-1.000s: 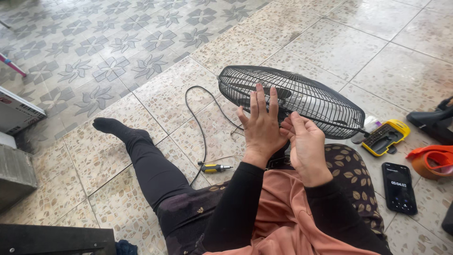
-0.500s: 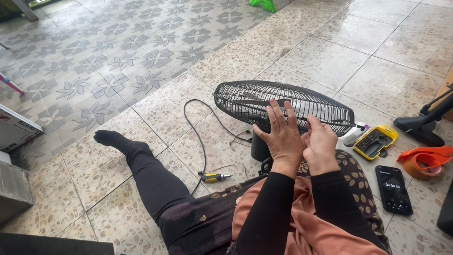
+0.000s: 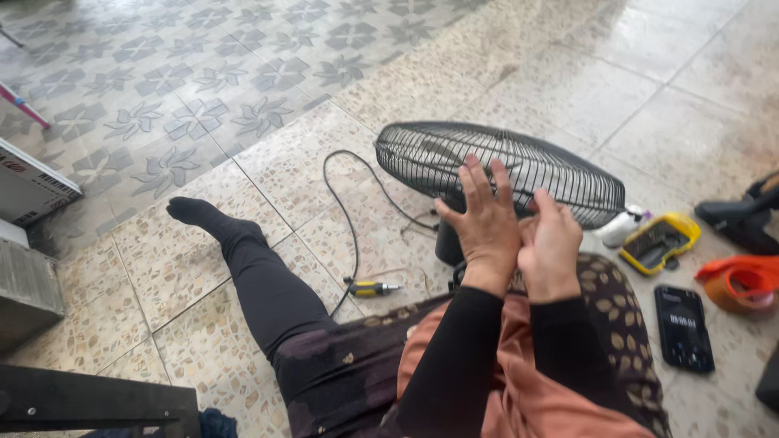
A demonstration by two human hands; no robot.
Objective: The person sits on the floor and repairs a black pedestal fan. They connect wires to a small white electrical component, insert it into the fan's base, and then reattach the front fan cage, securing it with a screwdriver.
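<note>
A black wire-grille fan (image 3: 422, 158) stands tilted on the tiled floor against my lap, its back toward me. My left hand (image 3: 487, 227) presses on the back of the grille over the dark motor housing (image 3: 446, 239), fingers stretched upward and thumb out to the left. My right hand (image 3: 552, 247) sits right beside it, touching it, fingers reaching up to the grille's rear. The fan's black cord (image 3: 341, 203) loops over the floor to the left. What lies under my palms is hidden.
A yellow-handled screwdriver (image 3: 369, 287) lies by my outstretched black-clad leg (image 3: 251, 276). On the right are a white bottle (image 3: 623, 227), a yellow case (image 3: 659, 242), a black phone (image 3: 684, 324), an orange tape roll (image 3: 742, 284) and a black object (image 3: 742, 215). A grey box (image 3: 28, 182) sits far left.
My head has shifted, so the fan sits further right in view. Both hands stay on the fan's back, and the right hand has come up closer against the left.
</note>
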